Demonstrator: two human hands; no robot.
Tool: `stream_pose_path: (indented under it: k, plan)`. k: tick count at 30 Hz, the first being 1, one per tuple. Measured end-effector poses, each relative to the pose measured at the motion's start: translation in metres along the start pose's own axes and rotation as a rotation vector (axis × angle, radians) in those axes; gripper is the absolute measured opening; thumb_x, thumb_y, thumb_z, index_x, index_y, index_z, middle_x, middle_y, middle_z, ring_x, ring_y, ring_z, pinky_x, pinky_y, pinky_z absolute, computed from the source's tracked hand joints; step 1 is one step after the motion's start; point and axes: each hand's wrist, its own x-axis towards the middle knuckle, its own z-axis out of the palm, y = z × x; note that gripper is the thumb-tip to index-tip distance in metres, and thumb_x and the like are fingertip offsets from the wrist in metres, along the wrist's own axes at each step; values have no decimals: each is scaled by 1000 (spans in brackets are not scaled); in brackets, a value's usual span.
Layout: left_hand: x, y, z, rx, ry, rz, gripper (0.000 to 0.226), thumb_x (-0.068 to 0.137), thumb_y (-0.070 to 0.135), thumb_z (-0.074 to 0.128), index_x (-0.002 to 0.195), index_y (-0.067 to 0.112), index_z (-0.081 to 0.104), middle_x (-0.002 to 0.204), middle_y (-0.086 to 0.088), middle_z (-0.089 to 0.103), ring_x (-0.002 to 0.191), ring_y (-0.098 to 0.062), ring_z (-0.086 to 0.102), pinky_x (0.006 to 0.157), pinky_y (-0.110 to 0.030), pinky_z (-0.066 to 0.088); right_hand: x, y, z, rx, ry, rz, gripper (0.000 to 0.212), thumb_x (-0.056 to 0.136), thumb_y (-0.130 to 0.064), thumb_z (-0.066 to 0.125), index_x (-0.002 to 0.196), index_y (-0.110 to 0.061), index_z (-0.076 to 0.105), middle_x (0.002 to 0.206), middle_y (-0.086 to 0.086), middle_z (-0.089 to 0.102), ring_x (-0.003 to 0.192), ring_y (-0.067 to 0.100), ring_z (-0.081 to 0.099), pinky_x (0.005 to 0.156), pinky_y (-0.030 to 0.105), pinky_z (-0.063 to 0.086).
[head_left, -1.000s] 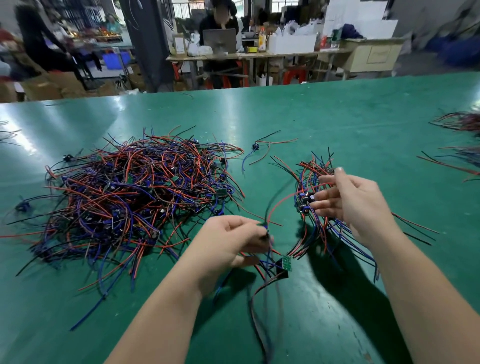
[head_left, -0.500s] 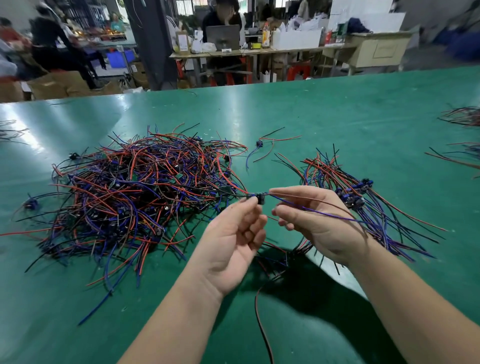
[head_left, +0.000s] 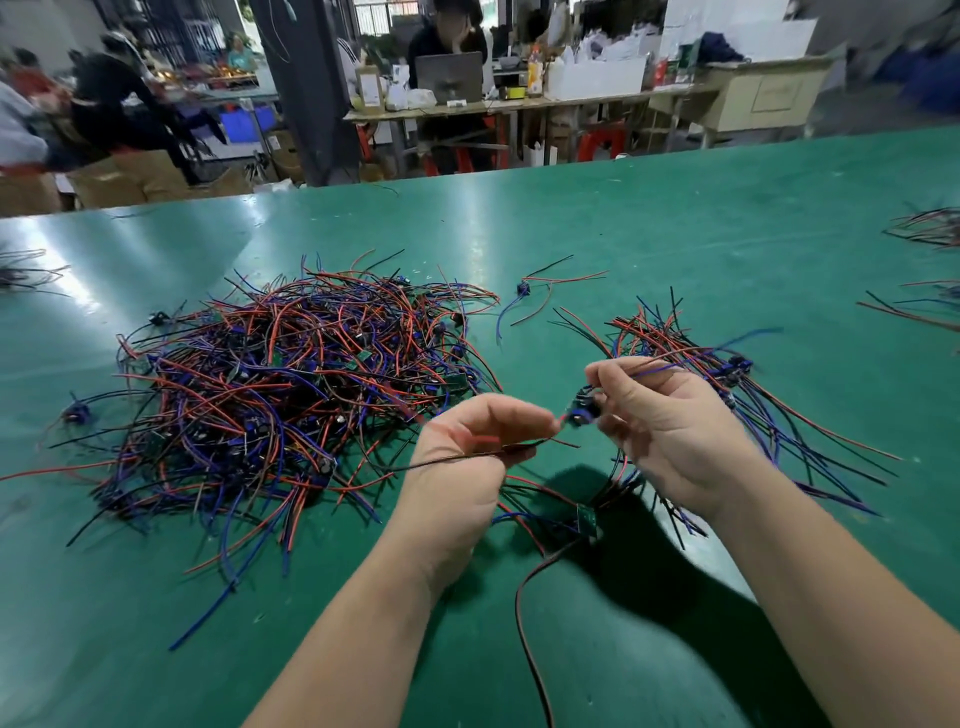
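Both hands pinch one wired part (head_left: 583, 409): the right hand (head_left: 675, 436) holds its small black body, the left hand (head_left: 467, 478) nips its thin red and black leads. It hangs just right of the pile (head_left: 291, 395), a tangled heap of glossy red, blue and black wires on the smooth green table (head_left: 675, 218). Beyond the pile stands a cluttered bench (head_left: 571, 101).

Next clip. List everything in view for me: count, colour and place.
table: one, green, under everything
loose wire pile: one, red, blue and black, left of centre
wire bundle: one, same colours, right of centre
lone wired piece: one, same colours, far centre
circuit board: one, green, tabletop, front centre
held wire assembly: one, dark part with coloured leads, above table centre
left hand: one, pinches its leads
right hand: one, pinches its dark part
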Motion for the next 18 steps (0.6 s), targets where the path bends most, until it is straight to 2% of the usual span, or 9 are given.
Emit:
stream_pose_path:
  k: [2, 6, 8, 10, 11, 13, 15, 17, 18]
  plan:
    - [0, 2, -4, 0, -122, -37, 71, 76, -32, 37, 65, 26, 76, 72, 4, 74, 78, -5, 70, 76, -18, 52, 2, -3, -2, 49, 44, -34, 8, 65, -16, 63, 67, -13, 70, 62, -3, 67, 56, 4, 61, 54, 15, 49]
    - [-14, 10, -15, -188, -694, -200, 73, 59, -28, 25, 94, 10, 75, 97, -6, 74, 101, -18, 67, 98, -35, 49, 3, -10, -4, 51, 114, -59, 19, 65, -17, 65, 82, -9, 63, 57, -3, 63, 50, 4, 57, 47, 14, 43]
    - [-16, 14, -19, -232, -864, -330, 70, 54, -23, 22, 88, 9, 73, 88, -9, 74, 94, -23, 69, 89, -35, 54, 3, -12, -7, 69, 123, -42, 21, 65, -18, 65, 84, -9, 62, 57, -4, 62, 48, 3, 56, 44, 13, 40]
    - [-15, 14, -19, -67, -714, -426, 57, 56, -17, 25, 73, 14, 69, 70, -8, 70, 73, -23, 71, 67, -31, 57, 2, -15, -9, 96, 107, -23, 20, 66, -19, 64, 84, -11, 63, 57, -4, 61, 49, 2, 55, 46, 13, 40]
    - [-13, 12, -18, 56, -553, -464, 51, 59, -17, 26, 68, 15, 65, 65, -7, 66, 64, -23, 69, 56, -29, 55, 2, -16, -9, 105, 85, -15, 20, 66, -18, 63, 84, -11, 64, 57, -4, 61, 49, 2, 55, 45, 13, 41]
    - [-7, 8, -15, 245, -224, -493, 44, 70, -18, 26, 71, 13, 57, 69, -6, 56, 52, -21, 65, 44, -25, 50, -1, -15, -9, 92, 26, 14, 19, 67, -17, 62, 85, -12, 64, 56, -4, 62, 46, 1, 55, 40, 12, 41]
    - [-1, 7, -9, 310, 3, -457, 32, 81, -10, 34, 78, 15, 53, 75, -3, 51, 51, -18, 64, 47, -25, 49, -3, -14, -7, 60, -14, 44, 16, 65, -16, 63, 80, -14, 67, 56, -3, 63, 44, 1, 55, 37, 11, 39]
    - [-1, 8, -7, 397, 122, -304, 15, 86, 20, 47, 75, 20, 56, 74, -1, 56, 61, -18, 65, 60, -34, 50, -4, -11, -5, 17, -47, 44, 13, 63, -15, 64, 71, -15, 74, 57, -1, 64, 47, 2, 58, 40, 12, 43]
    - [-3, 8, -7, 487, 140, -195, 23, 82, 39, 48, 72, 20, 58, 71, 0, 59, 66, -18, 64, 68, -38, 49, -4, -10, -4, -20, -63, 38, 13, 62, -15, 65, 69, -17, 76, 58, -1, 65, 48, 2, 59, 43, 12, 45]
